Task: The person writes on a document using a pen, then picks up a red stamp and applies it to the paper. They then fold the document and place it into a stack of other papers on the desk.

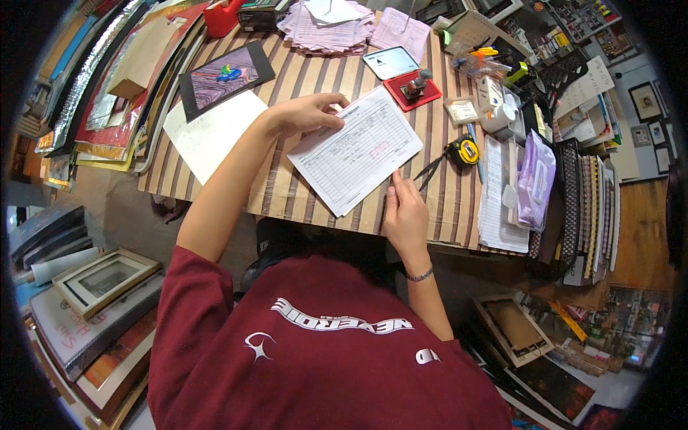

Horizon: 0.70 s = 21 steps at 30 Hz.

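Observation:
A white printed form [358, 154], with a ruled table and a pink stamp mark, lies tilted on the striped table in front of me. My left hand [309, 115] grips its upper left edge, thumb on the face and fingers curled over the top. My right hand [406, 215] rests by the lower right edge, its forefinger stretched out and touching the paper near the corner. Just beyond the form, a dark self-standing stamp [415, 87] stands on a red ink pad [428, 95], whose pale lid [391, 63] is folded back.
On the left lie a blank white sheet [211, 136] and a dark-framed picture [228, 77]. A yellow tape measure [464, 150] and purple wipes pack [535, 179] sit to the right. Spiked pink slips [326, 32] are at the back. Stacked frames [107, 279] stand low on the left.

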Each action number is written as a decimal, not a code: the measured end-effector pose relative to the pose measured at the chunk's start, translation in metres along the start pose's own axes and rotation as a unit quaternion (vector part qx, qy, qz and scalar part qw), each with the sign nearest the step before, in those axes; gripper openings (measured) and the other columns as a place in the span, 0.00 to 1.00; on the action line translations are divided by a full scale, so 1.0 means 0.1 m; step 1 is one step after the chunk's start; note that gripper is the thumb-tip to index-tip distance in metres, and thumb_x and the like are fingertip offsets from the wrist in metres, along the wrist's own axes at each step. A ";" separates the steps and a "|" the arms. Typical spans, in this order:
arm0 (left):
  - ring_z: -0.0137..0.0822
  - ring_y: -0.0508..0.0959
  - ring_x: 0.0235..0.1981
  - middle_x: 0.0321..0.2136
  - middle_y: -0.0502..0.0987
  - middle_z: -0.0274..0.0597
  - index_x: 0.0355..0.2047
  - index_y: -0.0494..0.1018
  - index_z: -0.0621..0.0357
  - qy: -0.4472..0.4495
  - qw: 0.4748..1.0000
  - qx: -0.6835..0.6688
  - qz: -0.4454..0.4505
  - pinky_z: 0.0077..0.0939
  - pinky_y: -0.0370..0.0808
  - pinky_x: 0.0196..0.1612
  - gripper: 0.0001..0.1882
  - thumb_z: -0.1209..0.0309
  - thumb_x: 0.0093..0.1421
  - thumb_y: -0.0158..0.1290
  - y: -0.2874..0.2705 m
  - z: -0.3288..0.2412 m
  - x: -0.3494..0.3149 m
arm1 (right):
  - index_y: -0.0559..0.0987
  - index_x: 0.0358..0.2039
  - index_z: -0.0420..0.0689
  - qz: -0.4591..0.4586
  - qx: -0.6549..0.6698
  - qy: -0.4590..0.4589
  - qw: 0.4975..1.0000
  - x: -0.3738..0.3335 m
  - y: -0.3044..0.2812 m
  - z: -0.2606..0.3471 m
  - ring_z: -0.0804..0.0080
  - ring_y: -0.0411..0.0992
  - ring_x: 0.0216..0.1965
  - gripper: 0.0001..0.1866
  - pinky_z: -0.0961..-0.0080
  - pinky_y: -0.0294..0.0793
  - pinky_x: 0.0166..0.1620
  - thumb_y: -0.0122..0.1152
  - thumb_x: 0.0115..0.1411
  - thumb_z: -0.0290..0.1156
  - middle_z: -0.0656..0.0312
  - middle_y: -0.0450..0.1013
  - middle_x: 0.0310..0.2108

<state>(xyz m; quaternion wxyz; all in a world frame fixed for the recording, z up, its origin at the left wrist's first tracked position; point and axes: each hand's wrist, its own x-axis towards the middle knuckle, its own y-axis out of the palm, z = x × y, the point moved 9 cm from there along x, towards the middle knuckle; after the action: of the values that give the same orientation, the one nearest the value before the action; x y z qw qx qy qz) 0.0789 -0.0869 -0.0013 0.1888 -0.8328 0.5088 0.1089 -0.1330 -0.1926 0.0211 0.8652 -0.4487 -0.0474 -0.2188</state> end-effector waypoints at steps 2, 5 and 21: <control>0.33 0.78 0.39 0.38 0.78 0.48 0.55 0.68 0.60 -0.006 1.000 -0.002 0.003 0.27 0.74 0.43 0.22 0.71 0.60 0.55 0.02 0.02 -0.02 | 0.72 0.54 0.32 0.000 -0.002 0.004 1.000 -0.02 0.00 0.00 0.49 0.71 0.33 0.19 0.59 0.71 0.35 0.49 0.65 0.26 0.48 0.69 0.33; 0.28 0.77 0.36 0.35 0.78 0.43 0.54 0.69 0.58 0.000 1.000 -0.011 0.008 0.21 0.72 0.41 0.20 0.73 0.61 0.55 0.01 0.10 0.04 | 0.72 0.54 0.32 -0.005 -0.009 -0.001 1.000 -0.03 0.01 0.00 0.49 0.71 0.32 0.19 0.60 0.70 0.35 0.50 0.65 0.26 0.49 0.69 0.33; 0.37 0.75 0.46 0.41 0.77 0.46 0.48 0.71 0.66 0.050 0.990 0.112 -0.069 0.32 0.69 0.53 0.17 0.74 0.59 0.52 -0.15 -0.05 -0.06 | 0.80 0.38 0.35 0.057 -0.259 0.139 0.954 0.85 -1.52 -1.58 0.46 0.74 0.41 0.10 0.58 0.73 0.46 0.61 0.57 0.27 0.44 0.76 0.37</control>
<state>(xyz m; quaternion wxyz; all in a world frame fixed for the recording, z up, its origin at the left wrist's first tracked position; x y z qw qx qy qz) 0.0897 -0.0779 0.0085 0.2624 -0.8440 0.4677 -0.0037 -0.1390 -0.4234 0.0656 0.7281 -0.6246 0.1578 -0.2340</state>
